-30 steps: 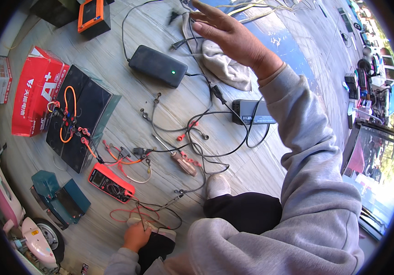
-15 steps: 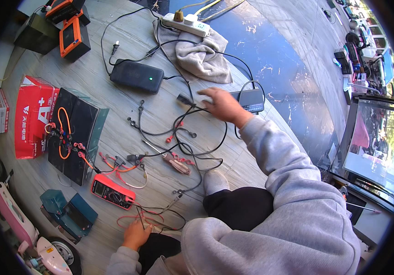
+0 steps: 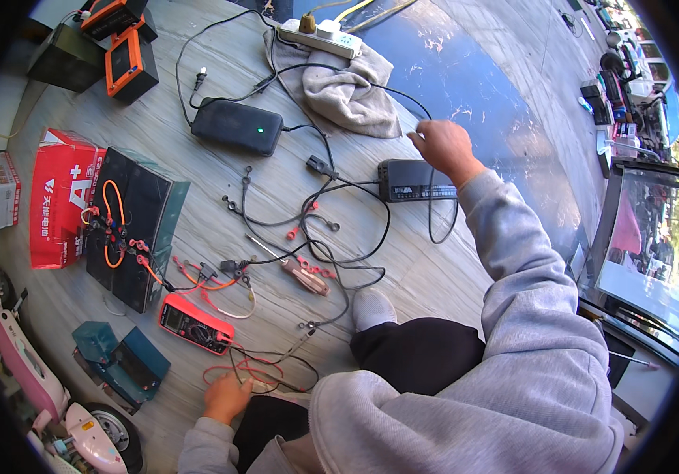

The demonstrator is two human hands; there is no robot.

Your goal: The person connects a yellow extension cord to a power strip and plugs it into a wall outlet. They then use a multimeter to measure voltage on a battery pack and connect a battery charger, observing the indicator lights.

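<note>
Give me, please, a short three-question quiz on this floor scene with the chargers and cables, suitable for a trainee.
1. True or false: the right hand rests at the far end of the smaller black charger.
2. What lies nearest the left hand?
A. the grey cloth
B. the thin red and black leads
C. the white power strip
3. Fill in: the larger black charger shows a small ____ light.

Key:
1. True
2. B
3. green
</note>
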